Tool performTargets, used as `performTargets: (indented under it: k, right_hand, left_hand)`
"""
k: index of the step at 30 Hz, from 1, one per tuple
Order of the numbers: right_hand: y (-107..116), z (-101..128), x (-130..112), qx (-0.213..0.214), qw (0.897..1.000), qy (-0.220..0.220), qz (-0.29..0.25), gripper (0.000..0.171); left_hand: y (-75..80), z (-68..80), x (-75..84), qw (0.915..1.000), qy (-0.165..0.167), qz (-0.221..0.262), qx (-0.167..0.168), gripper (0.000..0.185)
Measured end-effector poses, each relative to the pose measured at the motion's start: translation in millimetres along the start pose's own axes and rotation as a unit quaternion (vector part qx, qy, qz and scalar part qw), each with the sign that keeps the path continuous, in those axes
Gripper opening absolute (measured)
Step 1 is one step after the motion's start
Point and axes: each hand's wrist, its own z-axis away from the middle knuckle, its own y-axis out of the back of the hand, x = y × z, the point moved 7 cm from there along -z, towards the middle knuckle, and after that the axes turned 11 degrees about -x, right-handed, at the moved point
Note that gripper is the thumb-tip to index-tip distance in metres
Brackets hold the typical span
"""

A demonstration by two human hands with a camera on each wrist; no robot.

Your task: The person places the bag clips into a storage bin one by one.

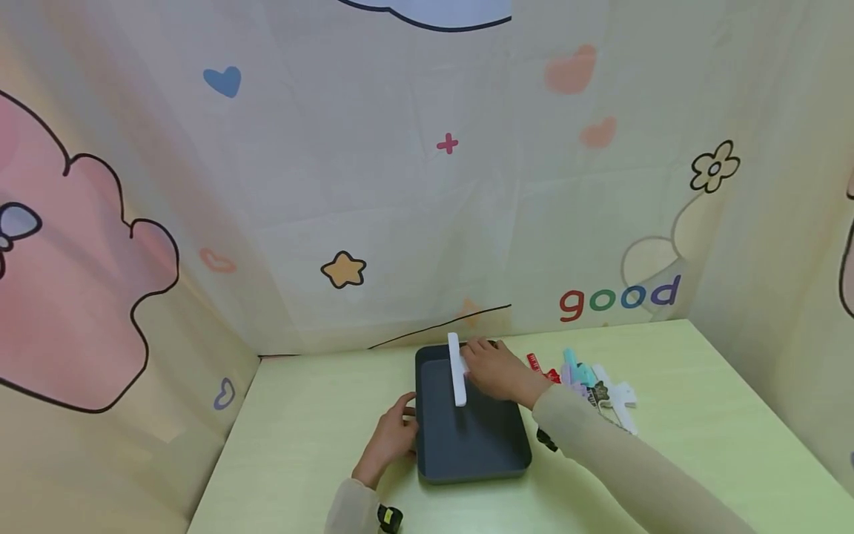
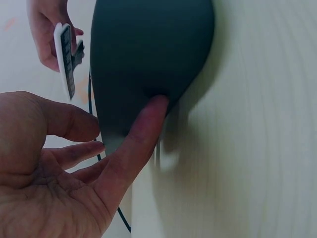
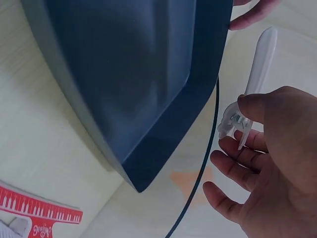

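A dark grey rectangular tray (image 1: pixel 470 441) lies on the table. My left hand (image 1: pixel 390 436) is at its left side, fingertips against the outer wall (image 2: pixel 143 59) and up near the rim. Over the far part of the tray, my right hand (image 1: pixel 499 368) pinches a white sheet-music clip (image 1: pixel 457 374) between thumb and fingers. The clip's long bar points away from the palm, and its spring (image 3: pixel 238 119) shows in the right wrist view. Black-and-white piano keys are printed on its other face (image 2: pixel 67 57), seen in the left wrist view.
Right of the tray, a loose pile of clips in turquoise (image 1: pixel 584 373), lilac and white lies on the table (image 1: pixel 694 445). A red clip (image 3: pixel 37 210) with printed piano keys is nearest the tray. A patterned cloth (image 1: pixel 414 185) hangs behind the table's far edge.
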Motion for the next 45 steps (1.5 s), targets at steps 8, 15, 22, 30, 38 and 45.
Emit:
performTargets:
  k: [8,15,22,30,38,45]
  right_hand:
    - [-20.5,-23.3,-6.4,-0.048,0.999,-0.014,-0.002,0.042]
    - [-35.4,-34.8,-16.5,-0.08,0.996,-0.025,0.019,0.046]
    - [-49.4,-46.3,-26.1,-0.11,0.993,-0.028,0.018,0.053]
    - [-61.7,-55.0,-30.4,-0.121,0.992,-0.043,0.001,0.053]
    - [-71.2,-63.1,-29.9,-0.118,0.991,-0.058,-0.003,0.053]
    - [-70.3,-66.1,-29.8,-0.121,0.99,-0.068,-0.018,0.058]
  left_hand:
    - [1.8,0.9,-1.4,1.0,-0.001,-0.005,0.003,0.057]
    - [1.0,0.8,-2.7,1.0,-0.002,-0.007,0.004,0.056]
    - [1.1,-0.9,-3.8,1.0,0.0,-0.007,0.004,0.055]
    - [1.3,-0.9,-2.7,0.9995,0.001,-0.029,0.009,0.055]
    - [2.0,-1.5,1.8,0.9979,0.001,-0.062,0.02,0.052]
    - [2.1,-2.0,0.6,0.999,0.001,-0.042,0.014,0.052]
